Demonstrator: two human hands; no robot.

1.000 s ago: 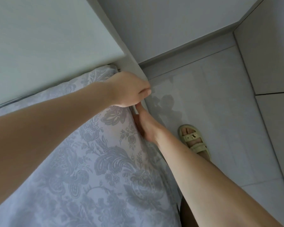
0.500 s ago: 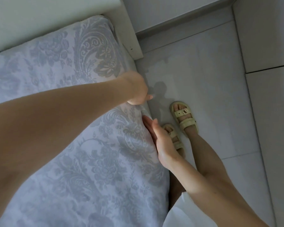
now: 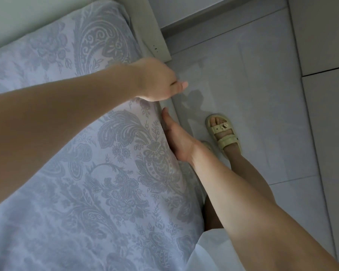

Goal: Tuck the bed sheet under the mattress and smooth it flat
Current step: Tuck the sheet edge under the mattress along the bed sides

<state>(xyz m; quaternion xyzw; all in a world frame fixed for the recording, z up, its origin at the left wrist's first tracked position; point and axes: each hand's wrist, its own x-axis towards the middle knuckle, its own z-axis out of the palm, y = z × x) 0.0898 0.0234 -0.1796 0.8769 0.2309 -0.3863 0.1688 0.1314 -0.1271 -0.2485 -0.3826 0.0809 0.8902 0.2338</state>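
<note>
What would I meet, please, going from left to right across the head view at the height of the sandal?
The bed sheet → right hand, at the sheet's edge → sandal → floor tiles.

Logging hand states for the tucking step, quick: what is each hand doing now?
Left hand: cannot tell; fingers hidden over the bed sheet edge.
Right hand: open, flat against its side.

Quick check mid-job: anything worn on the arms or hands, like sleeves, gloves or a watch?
No. The left hand and right hand are ungloved, no rings showing. Both forearms are bare of sleeves to the frame edge, with no watch or bands.
</note>
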